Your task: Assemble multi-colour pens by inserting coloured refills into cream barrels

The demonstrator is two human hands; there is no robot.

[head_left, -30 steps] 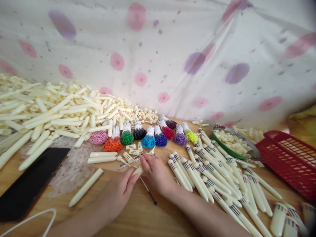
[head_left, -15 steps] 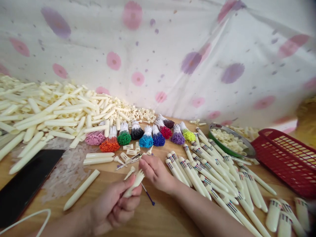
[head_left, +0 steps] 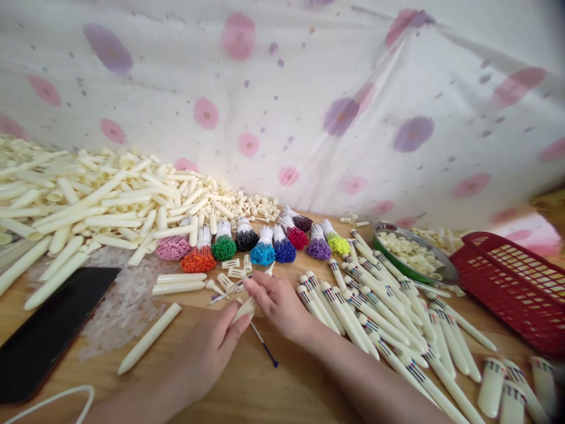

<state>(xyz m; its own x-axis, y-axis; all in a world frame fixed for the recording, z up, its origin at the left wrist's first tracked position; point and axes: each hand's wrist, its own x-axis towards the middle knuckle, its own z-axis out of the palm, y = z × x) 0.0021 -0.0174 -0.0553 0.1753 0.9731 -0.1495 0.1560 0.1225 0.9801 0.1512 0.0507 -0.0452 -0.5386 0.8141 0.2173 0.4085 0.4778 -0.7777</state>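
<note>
Two hands were close together just below the centre of the frame, over a wooden surface. The left hand was closed around a cream piece, gripping it between thumb and fingers so that its end stuck out toward the upper right, on the side of the other hand. The right hand had its fingers drawn together in a pinch right beside that end; what, if anything, they held could not be told. So the cream piece lay inside the left grip and just below the right fingertips.

Below the right hand, a thin rod with a blue tip slanted down to the right. Just above the cream piece, toward the centre of the frame, were several thin rods and a few small slotted cream parts. Beyond these stood a row of coloured bundles, white at the top, among them pink, orange, green, black and blue ones. Left of the left hand, a single cream barrel lay slanted, with two more barrels side by side above it. A heap of cream tubes filled the left of the frame at mid-height, while many multicolour pens spread across the lower right.
</note>
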